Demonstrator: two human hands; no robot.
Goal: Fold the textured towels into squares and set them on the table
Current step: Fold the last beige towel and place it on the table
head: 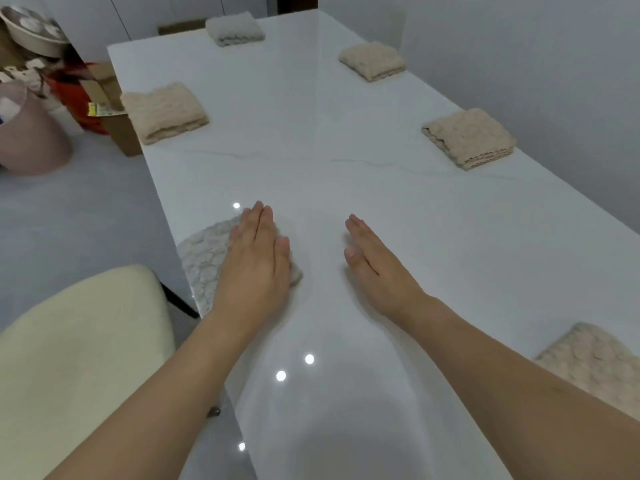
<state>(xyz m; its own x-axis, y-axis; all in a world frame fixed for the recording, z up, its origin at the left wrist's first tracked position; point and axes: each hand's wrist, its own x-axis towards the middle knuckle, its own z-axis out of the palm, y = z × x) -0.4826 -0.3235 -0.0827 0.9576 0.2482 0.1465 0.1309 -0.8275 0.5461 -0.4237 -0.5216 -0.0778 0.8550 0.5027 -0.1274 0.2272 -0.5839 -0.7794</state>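
Note:
A pale folded textured towel [204,258] lies at the left edge of the glossy white table [346,188]. My left hand [256,261] lies flat on its right half, fingers straight and together. My right hand [374,261] is flat with straight fingers over bare tabletop to the right, holding nothing. Folded beige towels lie at the left edge [164,112], the far end [234,29], the right side further back [372,60] and mid right [469,138]. Another beige towel [595,362] lies at the near right, partly behind my right forearm.
A cream upholstered chair [79,358] stands close to the table's left side. On the floor at the far left are a pink bin [31,133], a cardboard box [117,129] and red clutter. A wall runs along the table's right side.

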